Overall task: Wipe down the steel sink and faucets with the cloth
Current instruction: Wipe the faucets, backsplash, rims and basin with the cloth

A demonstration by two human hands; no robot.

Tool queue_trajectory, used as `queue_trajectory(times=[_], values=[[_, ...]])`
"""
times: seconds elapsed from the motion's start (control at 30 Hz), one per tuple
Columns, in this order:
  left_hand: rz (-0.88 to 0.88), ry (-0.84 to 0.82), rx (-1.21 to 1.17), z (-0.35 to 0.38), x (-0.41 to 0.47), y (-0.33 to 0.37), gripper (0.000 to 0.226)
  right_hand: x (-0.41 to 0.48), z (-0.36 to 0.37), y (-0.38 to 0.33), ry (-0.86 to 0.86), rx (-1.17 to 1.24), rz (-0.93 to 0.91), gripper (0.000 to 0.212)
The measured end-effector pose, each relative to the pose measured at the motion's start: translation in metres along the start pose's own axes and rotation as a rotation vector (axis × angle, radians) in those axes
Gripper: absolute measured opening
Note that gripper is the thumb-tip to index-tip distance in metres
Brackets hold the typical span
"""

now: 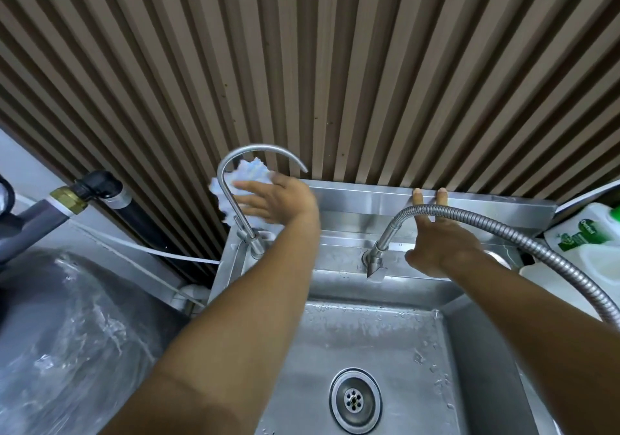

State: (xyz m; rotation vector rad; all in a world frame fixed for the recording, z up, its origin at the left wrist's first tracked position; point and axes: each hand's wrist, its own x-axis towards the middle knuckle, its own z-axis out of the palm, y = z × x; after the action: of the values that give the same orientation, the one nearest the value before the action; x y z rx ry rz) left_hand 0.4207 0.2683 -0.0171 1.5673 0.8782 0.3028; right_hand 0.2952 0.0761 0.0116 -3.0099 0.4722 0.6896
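The steel sink (pixel 372 344) fills the lower middle, wet, with a round drain (pixel 355 400). A thin gooseneck faucet (pixel 231 193) rises at its back left corner. My left hand (pixel 278 201) presses a crumpled white-blue cloth (pixel 250 173) against the backsplash (pixel 365 196) behind that faucet, fingers spread flat over it. A second faucet (pixel 377 260) with a flexible ribbed steel hose (pixel 503 230) stands at the middle of the back ledge. My right hand (pixel 439 243) rests on the backsplash behind the hose, fingertips over its top edge, holding nothing.
A ribbed brown panel wall (pixel 318 65) stands behind the sink. Left of the sink are a black pipe with a brass fitting (pixel 72 198), a white tube and a plastic-wrapped steel surface (pixel 67 334). White jugs with green labels (pixel 583 236) sit at the right.
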Motion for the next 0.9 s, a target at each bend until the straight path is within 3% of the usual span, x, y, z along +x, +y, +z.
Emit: queue_trajectory(times=[0.07, 0.2, 0.27, 0.37, 0.47, 0.53, 0.63, 0.77, 0.9], values=[[-0.153, -0.135, -0.149, 0.008, -0.042, -0.006, 0.071, -0.001, 0.002, -0.001, 0.010, 0.009, 0.004, 0.111], [-0.625, -0.432, -0.452, 0.027, -0.082, -0.031, 0.068, -0.003, 0.003, 0.000, 0.031, 0.022, -0.001, 0.112], [-0.684, -0.428, -0.493, 0.032, -0.057, -0.034, 0.075, -0.004, 0.002, 0.001, 0.032, 0.025, -0.007, 0.111], [-0.659, -0.225, -0.451, 0.021, -0.026, -0.017, 0.081, -0.006, 0.001, 0.001, 0.028, 0.036, -0.012, 0.111], [-0.335, -0.013, -0.316, 0.001, -0.005, -0.010, 0.079, -0.007, 0.001, 0.001, 0.019, 0.053, -0.012, 0.110], [-0.159, 0.010, -0.243, -0.011, 0.004, -0.017, 0.085, -0.007, 0.001, 0.000, 0.016, 0.066, -0.015, 0.109], [0.186, -0.108, 0.005, -0.014, -0.001, -0.048, 0.088, -0.006, 0.002, 0.001, 0.021, 0.084, -0.018, 0.109], [1.041, -0.295, 0.570, -0.012, -0.022, -0.104, 0.069, -0.005, 0.005, 0.000, 0.036, 0.090, -0.020, 0.111], [1.598, -0.439, 0.807, 0.002, -0.031, -0.095, 0.058, -0.006, 0.006, 0.000, 0.044, 0.086, -0.021, 0.111]])
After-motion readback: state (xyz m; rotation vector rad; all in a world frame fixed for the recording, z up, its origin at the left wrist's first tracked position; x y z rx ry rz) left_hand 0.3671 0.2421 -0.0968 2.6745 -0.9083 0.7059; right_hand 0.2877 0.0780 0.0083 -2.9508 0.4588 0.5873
